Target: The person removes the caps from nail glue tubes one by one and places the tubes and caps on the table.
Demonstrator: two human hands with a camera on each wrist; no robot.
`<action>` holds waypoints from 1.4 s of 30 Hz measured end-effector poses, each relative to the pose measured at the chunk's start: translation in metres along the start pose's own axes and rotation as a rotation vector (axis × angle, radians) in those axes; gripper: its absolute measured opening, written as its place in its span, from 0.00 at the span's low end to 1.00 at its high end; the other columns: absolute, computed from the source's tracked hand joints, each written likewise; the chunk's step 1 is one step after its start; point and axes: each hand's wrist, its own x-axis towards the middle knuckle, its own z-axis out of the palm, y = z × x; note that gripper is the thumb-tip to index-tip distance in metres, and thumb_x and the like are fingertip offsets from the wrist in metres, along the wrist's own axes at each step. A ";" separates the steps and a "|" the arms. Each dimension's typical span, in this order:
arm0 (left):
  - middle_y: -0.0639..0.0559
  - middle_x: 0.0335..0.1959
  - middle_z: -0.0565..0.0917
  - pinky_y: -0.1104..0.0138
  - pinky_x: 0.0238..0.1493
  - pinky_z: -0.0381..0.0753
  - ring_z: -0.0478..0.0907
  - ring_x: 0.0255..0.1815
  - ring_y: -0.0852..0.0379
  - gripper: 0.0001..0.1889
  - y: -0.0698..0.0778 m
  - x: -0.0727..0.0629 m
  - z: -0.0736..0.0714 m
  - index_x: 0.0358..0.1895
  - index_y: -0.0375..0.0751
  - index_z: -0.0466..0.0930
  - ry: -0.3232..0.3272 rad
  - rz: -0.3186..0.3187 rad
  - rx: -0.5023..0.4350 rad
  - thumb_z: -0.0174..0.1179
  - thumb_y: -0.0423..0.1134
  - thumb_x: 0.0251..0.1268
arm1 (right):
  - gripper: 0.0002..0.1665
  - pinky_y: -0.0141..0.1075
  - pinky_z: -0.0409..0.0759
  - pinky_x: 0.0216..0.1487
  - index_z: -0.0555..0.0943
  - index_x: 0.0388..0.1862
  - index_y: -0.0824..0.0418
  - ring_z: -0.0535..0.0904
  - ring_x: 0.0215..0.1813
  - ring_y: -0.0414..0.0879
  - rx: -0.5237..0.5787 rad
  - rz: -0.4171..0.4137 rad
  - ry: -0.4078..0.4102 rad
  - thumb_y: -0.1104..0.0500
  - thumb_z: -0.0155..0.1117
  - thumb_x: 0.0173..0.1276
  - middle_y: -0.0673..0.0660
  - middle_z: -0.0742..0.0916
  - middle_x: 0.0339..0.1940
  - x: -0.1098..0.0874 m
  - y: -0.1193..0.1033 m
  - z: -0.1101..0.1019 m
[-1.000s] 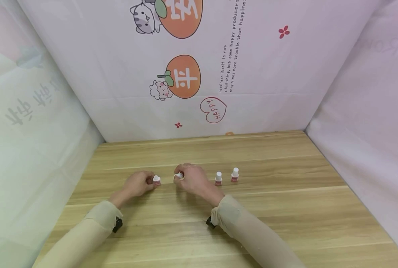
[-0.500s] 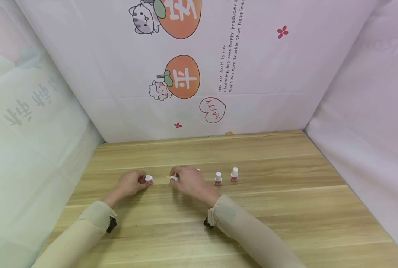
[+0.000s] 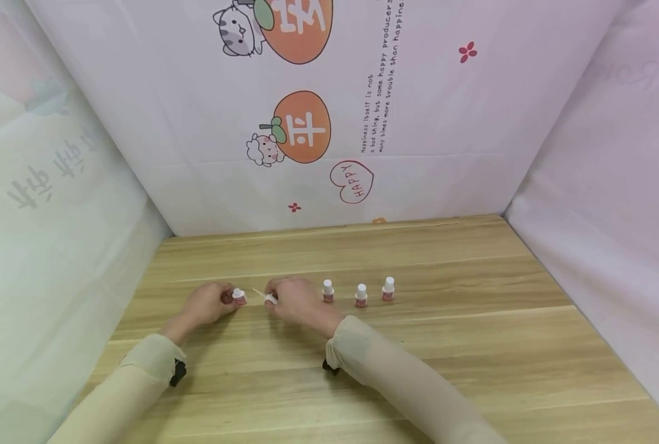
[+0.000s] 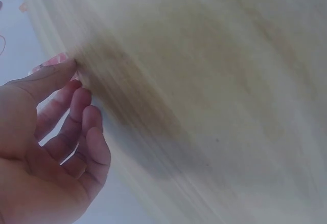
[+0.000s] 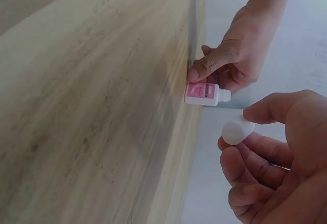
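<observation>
My left hand (image 3: 209, 303) pinches a small white bottle (image 3: 240, 297) between thumb and fingers, near the table's left. In the right wrist view the bottle (image 5: 203, 92) shows a pink label and a bare, uncapped neck, its base at the tabletop. My right hand (image 3: 296, 300) pinches the white cap (image 5: 236, 130) between thumb and fingers, a short gap to the right of the bottle. From the cap a thin pale stem (image 3: 258, 291) points left toward the bottle. The left wrist view shows the thumb and fingers (image 4: 64, 75) hiding most of the bottle, with only some pink label showing.
Three similar capped bottles stand upright right of my right hand: a near one (image 3: 328, 291), a middle one (image 3: 361, 296) and a far right one (image 3: 388, 289). The wood-grain table (image 3: 446, 370) meets a printed white cloth wall (image 3: 429, 154) behind and cloth on both sides.
Both hands have shifted left, the left with the bottle, the right with the cap. The stem has come into view, and a standing bottle shows from behind the right hand.
</observation>
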 end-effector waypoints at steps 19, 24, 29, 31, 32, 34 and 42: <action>0.52 0.33 0.85 0.59 0.40 0.78 0.79 0.35 0.57 0.11 -0.011 -0.016 -0.025 0.42 0.41 0.84 -0.089 -0.113 0.013 0.70 0.40 0.58 | 0.14 0.32 0.78 0.45 0.83 0.53 0.51 0.81 0.44 0.40 0.029 -0.057 -0.091 0.52 0.66 0.70 0.46 0.88 0.43 0.017 -0.019 0.013; 0.52 0.33 0.85 0.59 0.41 0.77 0.79 0.35 0.57 0.10 -0.010 -0.018 -0.026 0.42 0.41 0.84 -0.089 -0.115 0.016 0.69 0.40 0.59 | 0.15 0.32 0.79 0.46 0.82 0.52 0.52 0.82 0.44 0.40 0.058 -0.053 -0.111 0.54 0.68 0.68 0.47 0.88 0.43 0.018 -0.020 0.019; 0.52 0.33 0.85 0.59 0.40 0.78 0.79 0.35 0.57 0.09 -0.010 -0.019 -0.023 0.42 0.42 0.84 -0.098 -0.115 0.021 0.68 0.40 0.61 | 0.13 0.31 0.79 0.45 0.82 0.50 0.52 0.81 0.41 0.39 0.044 -0.067 -0.113 0.54 0.69 0.68 0.46 0.87 0.40 0.020 -0.018 0.025; 0.53 0.33 0.85 0.59 0.40 0.78 0.78 0.35 0.58 0.09 -0.011 -0.018 -0.022 0.42 0.42 0.83 -0.107 -0.118 0.026 0.68 0.40 0.61 | 0.13 0.30 0.78 0.43 0.82 0.49 0.53 0.80 0.39 0.38 0.040 -0.073 -0.113 0.53 0.70 0.68 0.46 0.87 0.39 0.020 -0.017 0.026; 0.53 0.33 0.84 0.59 0.40 0.78 0.78 0.35 0.58 0.09 -0.011 -0.018 -0.022 0.42 0.43 0.83 -0.111 -0.122 0.030 0.68 0.40 0.62 | 0.13 0.30 0.78 0.42 0.82 0.49 0.53 0.80 0.38 0.38 0.040 -0.075 -0.114 0.53 0.69 0.68 0.46 0.87 0.38 0.020 -0.017 0.027; 0.53 0.33 0.85 0.58 0.40 0.78 0.79 0.35 0.58 0.08 -0.012 -0.018 -0.021 0.42 0.43 0.83 -0.109 -0.115 0.038 0.68 0.40 0.62 | 0.14 0.30 0.78 0.42 0.81 0.50 0.53 0.80 0.38 0.38 0.048 -0.073 -0.117 0.53 0.69 0.68 0.46 0.87 0.38 0.019 -0.016 0.027; 0.52 0.33 0.84 0.57 0.41 0.79 0.78 0.35 0.57 0.09 -0.010 -0.021 -0.022 0.42 0.42 0.83 -0.101 -0.110 0.050 0.68 0.40 0.62 | 0.20 0.36 0.81 0.56 0.80 0.59 0.55 0.84 0.55 0.45 0.071 -0.035 -0.135 0.58 0.67 0.68 0.51 0.89 0.51 0.016 -0.011 0.029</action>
